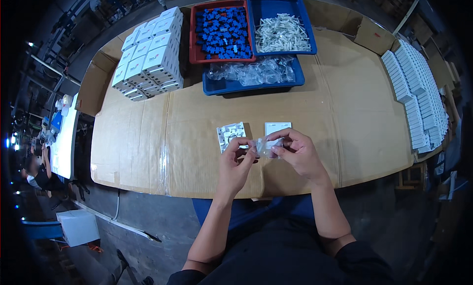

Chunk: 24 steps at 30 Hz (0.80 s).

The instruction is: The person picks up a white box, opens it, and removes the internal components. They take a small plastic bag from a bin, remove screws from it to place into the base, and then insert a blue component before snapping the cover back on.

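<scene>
Between both hands, just above the cardboard-covered table, is a small clear plastic bag (263,146). My left hand (235,161) pinches its left side between thumb and fingers. The right side is gripped by my right hand (300,154), its thumb and fingertips closed on the plastic. What the bag contains, if anything, I cannot make out. Just beyond my left hand lies a white moulded piece (230,131) with raised shapes on it. A flat white square plate (278,126) rests beyond my right hand, partly covered by it.
Stacked white boxes (148,58) stand at the far left. A red tray (197,53) holds blue parts; a blue tray (310,44) holds white sticks. In front, another blue tray (212,88) contains clear bags. White pieces (416,92) are stacked along the right edge.
</scene>
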Each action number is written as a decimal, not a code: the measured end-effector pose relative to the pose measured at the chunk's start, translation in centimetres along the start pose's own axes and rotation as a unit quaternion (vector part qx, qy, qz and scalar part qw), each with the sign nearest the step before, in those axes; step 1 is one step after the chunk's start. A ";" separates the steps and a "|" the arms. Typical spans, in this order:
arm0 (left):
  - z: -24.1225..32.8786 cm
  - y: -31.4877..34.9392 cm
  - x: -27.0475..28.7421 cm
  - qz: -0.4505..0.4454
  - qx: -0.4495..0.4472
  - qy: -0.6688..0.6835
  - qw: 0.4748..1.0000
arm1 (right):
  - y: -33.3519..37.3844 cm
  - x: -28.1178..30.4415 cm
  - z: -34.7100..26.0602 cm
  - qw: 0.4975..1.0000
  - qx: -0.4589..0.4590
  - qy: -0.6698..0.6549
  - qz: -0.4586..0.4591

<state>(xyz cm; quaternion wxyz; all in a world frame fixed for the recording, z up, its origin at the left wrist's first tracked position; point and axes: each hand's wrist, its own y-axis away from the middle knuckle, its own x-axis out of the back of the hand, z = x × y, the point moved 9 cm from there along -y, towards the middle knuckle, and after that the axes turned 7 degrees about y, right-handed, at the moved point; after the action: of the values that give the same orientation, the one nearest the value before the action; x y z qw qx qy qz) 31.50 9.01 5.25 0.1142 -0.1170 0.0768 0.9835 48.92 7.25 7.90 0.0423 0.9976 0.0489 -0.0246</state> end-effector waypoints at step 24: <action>0.0 0.0 1.4 -0.012 -0.058 -0.086 0.995 | -0.8 -0.5 1.6 0.995 0.008 0.103 -0.003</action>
<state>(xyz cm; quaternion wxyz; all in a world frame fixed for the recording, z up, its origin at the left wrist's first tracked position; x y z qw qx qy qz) 30.15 9.27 4.92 0.1254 -0.0389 0.0082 0.9913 48.30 7.86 6.31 0.0291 0.9950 0.0555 0.0782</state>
